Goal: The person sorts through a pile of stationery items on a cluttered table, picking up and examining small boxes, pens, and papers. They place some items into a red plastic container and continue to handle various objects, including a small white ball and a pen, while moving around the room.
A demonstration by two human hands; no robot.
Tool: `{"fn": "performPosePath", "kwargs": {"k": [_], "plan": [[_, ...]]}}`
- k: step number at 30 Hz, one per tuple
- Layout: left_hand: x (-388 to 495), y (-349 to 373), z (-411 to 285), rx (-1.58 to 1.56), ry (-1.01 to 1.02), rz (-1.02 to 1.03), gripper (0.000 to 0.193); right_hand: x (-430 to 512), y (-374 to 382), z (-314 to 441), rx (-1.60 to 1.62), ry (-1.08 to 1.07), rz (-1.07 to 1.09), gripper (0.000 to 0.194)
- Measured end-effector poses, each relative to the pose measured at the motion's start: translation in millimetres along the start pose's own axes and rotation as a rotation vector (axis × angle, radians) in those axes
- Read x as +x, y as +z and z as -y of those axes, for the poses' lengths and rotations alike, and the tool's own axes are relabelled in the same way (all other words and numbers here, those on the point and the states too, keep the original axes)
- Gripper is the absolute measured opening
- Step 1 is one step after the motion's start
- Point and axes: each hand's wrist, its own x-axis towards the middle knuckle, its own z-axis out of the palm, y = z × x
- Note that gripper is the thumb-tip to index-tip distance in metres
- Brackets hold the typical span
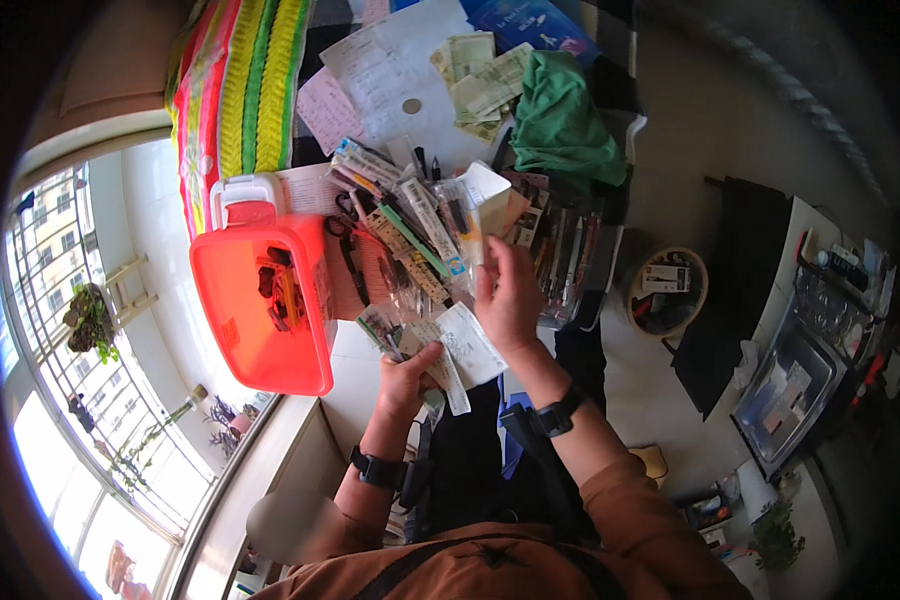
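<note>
My left hand [403,384] grips several paper slips [471,346] with handwriting or print on them, along with a clear plastic packet [379,330]. The thumb presses on top of them. Just above the slips, my right hand [511,296] has its fingers apart beside a heap of packaged pens [429,217]; whether a fingertip touches the plastic is unclear. A green pen [414,238] and a beige patterned strip [412,262] lie in that heap. Black-handled scissors [351,255] rest at its left side. More pens [566,251] in clear packaging lie to the right.
An orange-red plastic bin [259,360] with small items inside stands left. Banknotes [487,79], a coin [412,106], a green cloth [562,124] and papers [390,64] cover the table's far part. A round bin [667,292] stands right of the table.
</note>
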Motion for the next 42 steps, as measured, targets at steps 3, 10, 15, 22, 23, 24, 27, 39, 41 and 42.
{"fn": "performPosePath", "kwargs": {"k": [3, 10, 15, 22, 23, 24, 27, 39, 41, 42], "plan": [[3, -2, 2, -0.001, 0.006, -0.013, 0.013, 6, 1, 7, -0.027, -0.058, 0.044, 0.033], [3, -13, 0, -0.052, -0.011, 0.032, 0.016, 6, -1, -9, 0.139, -0.063, 0.026, 0.031], [11, 2, 0, -0.083, 0.045, -0.005, 0.015, 2, -18, -26, 0.478, 0.320, -0.064, 0.019], [35, 48, -33, -0.225, 0.066, -0.026, 0.010, -3, -69, -29, 0.369, 0.115, -0.132, 0.020], [44, 57, -43, -0.272, 0.058, -0.035, 0.009, -5, -72, -28, 0.411, 0.148, -0.108, 0.020], [52, 67, -52, -0.290, 0.111, -0.032, 0.010, -8, -74, -29, 0.428, 0.175, -0.087, 0.019], [85, 99, -78, -0.277, 0.240, -0.061, 0.014, -16, -79, -33, 0.544, 0.280, -0.053, 0.017], [134, 147, -87, -0.070, 0.559, -0.342, 0.034, -40, -101, -38, 0.499, 0.377, 0.047, 0.019], [114, 139, -76, -0.255, 0.359, -0.216, 0.030, -37, -101, -34, 0.483, 0.423, 0.075, 0.021], [105, 130, -73, -0.356, 0.286, 0.010, 0.029, -34, -100, -30, 0.537, 0.400, 0.113, 0.024]]}}
